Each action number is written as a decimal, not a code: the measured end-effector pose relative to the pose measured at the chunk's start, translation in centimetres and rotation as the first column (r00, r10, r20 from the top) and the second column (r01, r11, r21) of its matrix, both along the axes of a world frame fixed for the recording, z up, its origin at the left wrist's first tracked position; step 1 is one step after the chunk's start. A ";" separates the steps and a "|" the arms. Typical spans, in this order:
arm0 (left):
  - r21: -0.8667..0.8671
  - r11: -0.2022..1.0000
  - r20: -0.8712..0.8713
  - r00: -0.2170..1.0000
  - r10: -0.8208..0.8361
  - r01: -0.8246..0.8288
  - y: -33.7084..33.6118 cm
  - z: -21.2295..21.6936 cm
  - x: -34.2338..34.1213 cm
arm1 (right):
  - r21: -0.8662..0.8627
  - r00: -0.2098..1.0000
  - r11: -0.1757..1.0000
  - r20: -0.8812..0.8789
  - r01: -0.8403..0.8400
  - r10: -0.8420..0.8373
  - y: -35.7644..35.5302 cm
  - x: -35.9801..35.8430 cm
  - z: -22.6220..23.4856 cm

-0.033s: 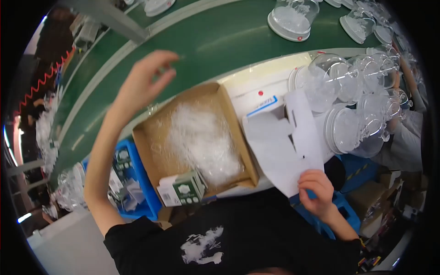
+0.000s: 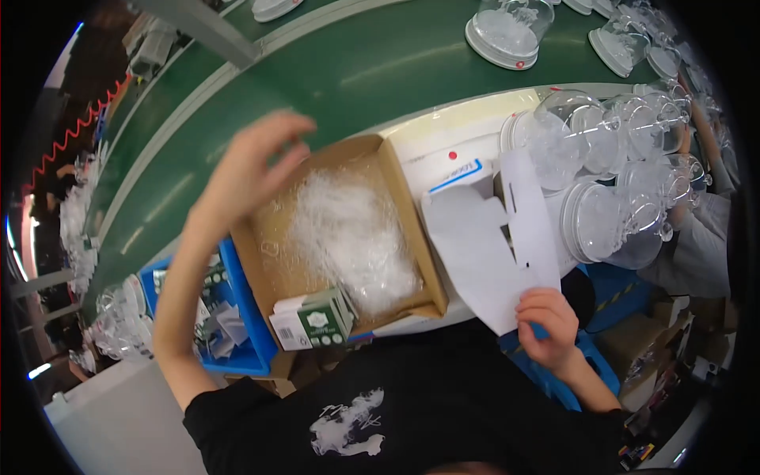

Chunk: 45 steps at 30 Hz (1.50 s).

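Green belt at twelve o'clock. The left hand, empty, loosely open, hovers at eleven over the box; the right hand pinches paper at three: probably light, easily creased, best held by edges.

Green belt: clear domes; pale table: cardboard box.

"Where does your view look from?"
"From your own head: it is the left one of two fisheye cameras you wear, facing down past the front of your black shirt."
"How near is it?"
"Near enough for your left hand and right hand to show large, yet wide enough for the open carton near mid-view and the green belt curving above."
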<state>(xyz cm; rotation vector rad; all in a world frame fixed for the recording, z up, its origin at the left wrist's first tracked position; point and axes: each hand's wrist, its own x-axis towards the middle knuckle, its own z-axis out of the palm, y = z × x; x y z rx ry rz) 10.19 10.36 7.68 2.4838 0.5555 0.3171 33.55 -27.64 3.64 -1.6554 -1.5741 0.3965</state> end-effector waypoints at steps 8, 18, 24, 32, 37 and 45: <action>-0.262 0.963 -0.297 0.955 -0.015 -0.066 -12.3 -3.4 -10.0 | 0.136 0.851 0.856 0.262 -0.499 0.455 6.8 -5.5 2.3; -0.641 0.768 -0.252 0.948 -0.194 -0.013 -10.7 -6.2 -13.7 | -0.322 0.777 0.902 0.472 -0.287 0.416 21.1 -12.1 -3.2; -0.638 0.767 -0.224 0.970 -0.097 -0.071 -10.7 -5.9 -14.5 | -0.312 0.882 0.892 0.237 -0.328 0.408 23.3 -13.1 -5.0; -0.709 0.705 -0.218 0.957 -0.188 -0.023 -9.6 -6.8 -14.4 | -0.117 0.922 0.914 -0.063 -0.388 0.383 23.6 -12.5 -6.5; -0.728 0.674 -0.152 0.988 0.019 -0.125 -8.8 -6.5 -14.6 | 0.204 0.930 0.914 -0.043 -0.350 0.366 23.7 -12.8 -7.0; -0.748 0.643 -0.178 0.983 0.042 -0.163 -8.4 -6.1 -15.1 | 0.163 0.923 0.931 -0.158 -0.327 0.352 23.6 -12.2 -6.3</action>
